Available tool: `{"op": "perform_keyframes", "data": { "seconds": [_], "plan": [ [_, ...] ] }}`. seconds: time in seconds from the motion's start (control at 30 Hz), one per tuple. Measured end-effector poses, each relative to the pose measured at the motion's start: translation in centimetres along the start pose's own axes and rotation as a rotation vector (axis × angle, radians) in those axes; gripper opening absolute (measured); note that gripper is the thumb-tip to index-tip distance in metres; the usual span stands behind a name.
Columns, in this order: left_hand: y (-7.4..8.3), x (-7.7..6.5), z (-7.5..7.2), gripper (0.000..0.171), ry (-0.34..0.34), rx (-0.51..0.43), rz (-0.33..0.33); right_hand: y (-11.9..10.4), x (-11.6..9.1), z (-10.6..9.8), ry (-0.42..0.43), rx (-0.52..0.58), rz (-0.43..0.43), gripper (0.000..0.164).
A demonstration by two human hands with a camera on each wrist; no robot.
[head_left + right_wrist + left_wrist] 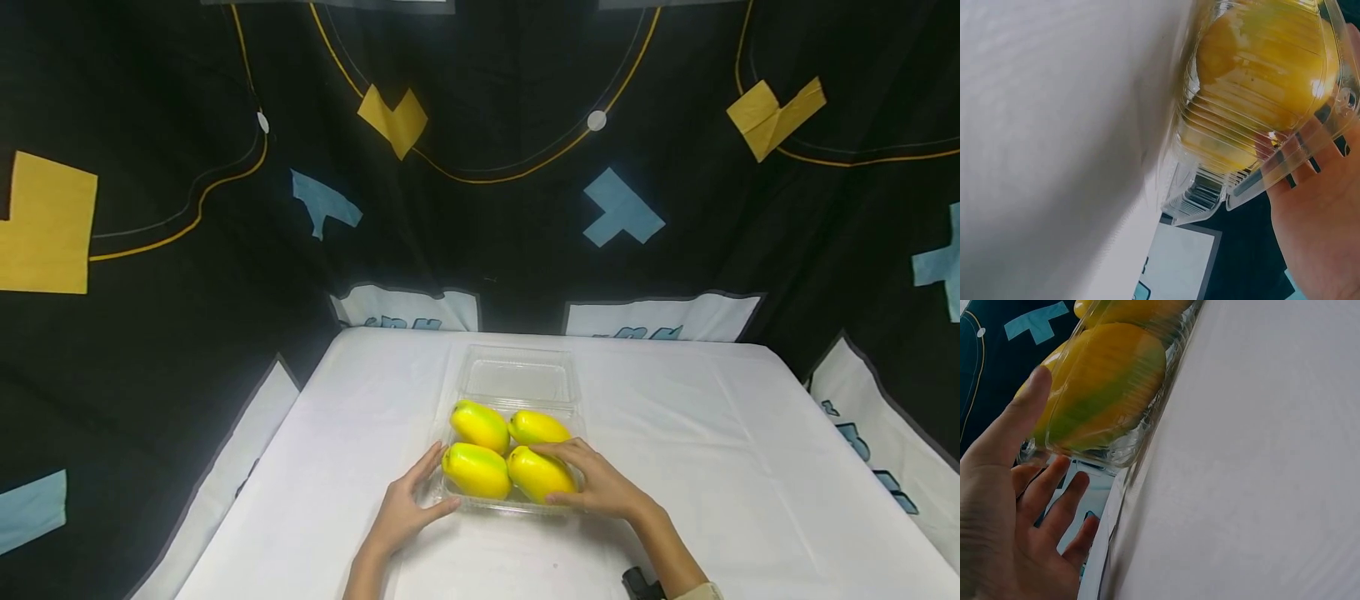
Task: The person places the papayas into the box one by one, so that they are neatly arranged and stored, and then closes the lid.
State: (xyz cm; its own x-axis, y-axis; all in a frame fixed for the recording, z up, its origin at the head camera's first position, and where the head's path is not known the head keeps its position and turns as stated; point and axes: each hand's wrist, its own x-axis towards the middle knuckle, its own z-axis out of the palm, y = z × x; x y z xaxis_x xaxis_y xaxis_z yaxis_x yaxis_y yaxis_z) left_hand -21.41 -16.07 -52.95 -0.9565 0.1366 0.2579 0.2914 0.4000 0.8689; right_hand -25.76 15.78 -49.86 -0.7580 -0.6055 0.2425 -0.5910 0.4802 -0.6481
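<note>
A clear plastic clamshell box (498,504) lies on the table with its lid (517,375) folded back, away from me. Several yellow mangoes with greenish patches sit inside in two rows, among them the front left mango (476,472) and the back left mango (480,426). My right hand (592,483) reaches over the box's right wall and grips the front right mango (538,475), fingers on its far side and thumb on its near side. At the front left corner, my left hand (408,504) is spread beside the box; its fingertips (1079,480) are close to the wall, and contact is unclear.
A white cloth covers the table (750,467). Black curtains (487,242) with yellow and blue patches hang behind it and at both sides. A small black object (642,583) shows by the right wrist.
</note>
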Motion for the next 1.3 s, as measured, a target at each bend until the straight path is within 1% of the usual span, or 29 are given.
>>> {"op": "perform_keyframes", "data": {
  "seconds": [0.07,0.17,0.27,0.3,0.4,0.5,0.6,0.67,0.77,0.83,0.93,1.0,1.07,1.17,1.3],
  "plan": [
    [1.1,0.0,-0.3,0.084,-0.012,-0.033,-0.012,0.0,0.0,-0.1,0.016,-0.012,-0.012,0.062],
    [2.9,0.3,-1.1,0.077,-0.013,-0.060,-0.016,-0.1,0.1,-0.4,0.055,-0.031,-0.031,0.058],
    [3.5,1.4,-2.1,0.063,0.029,-0.061,-0.004,0.0,0.4,-1.1,0.112,-0.045,-0.047,0.055],
    [3.2,2.1,-2.4,0.060,0.053,-0.050,-0.002,0.1,0.6,-1.4,0.135,-0.052,-0.050,0.053],
    [2.3,4.8,-3.4,0.054,0.120,-0.010,0.003,0.3,1.4,-2.6,0.211,-0.078,-0.067,0.048],
    [1.8,8.1,-4.4,0.055,0.152,0.035,0.020,0.5,2.5,-4.0,0.298,-0.094,-0.082,0.042],
    [2.5,11.3,-5.3,0.056,0.155,0.042,0.053,1.0,3.8,-5.5,0.400,-0.095,-0.082,0.037],
    [3.1,13.3,-5.7,0.057,0.159,0.026,0.088,1.4,4.8,-6.5,0.463,-0.082,-0.072,0.035],
    [4.0,16.1,-5.9,0.060,0.161,-0.010,0.149,2.3,6.3,-7.7,0.542,-0.059,-0.033,0.035],
    [4.9,17.5,-5.9,0.061,0.149,-0.050,0.170,3.0,7.2,-8.3,0.578,-0.040,0.000,0.036],
    [5.6,19.0,-5.8,0.060,0.100,-0.077,0.180,4.1,8.2,-8.8,0.601,0.009,0.062,0.038],
    [4.9,20.0,-5.5,0.058,0.060,-0.078,0.158,4.9,8.7,-8.8,0.595,0.050,0.102,0.040],
    [3.4,21.0,-5.1,0.059,0.013,-0.048,0.121,5.7,9.1,-8.8,0.569,0.101,0.156,0.042],
    [0.7,21.8,-4.3,0.061,-0.068,0.020,0.012,7.1,9.6,-8.5,0.515,0.159,0.261,0.045],
    [-1.6,21.3,-3.4,0.061,-0.181,0.080,-0.160,8.8,9.6,-7.6,0.425,0.168,0.430,0.049]
  ]
}}
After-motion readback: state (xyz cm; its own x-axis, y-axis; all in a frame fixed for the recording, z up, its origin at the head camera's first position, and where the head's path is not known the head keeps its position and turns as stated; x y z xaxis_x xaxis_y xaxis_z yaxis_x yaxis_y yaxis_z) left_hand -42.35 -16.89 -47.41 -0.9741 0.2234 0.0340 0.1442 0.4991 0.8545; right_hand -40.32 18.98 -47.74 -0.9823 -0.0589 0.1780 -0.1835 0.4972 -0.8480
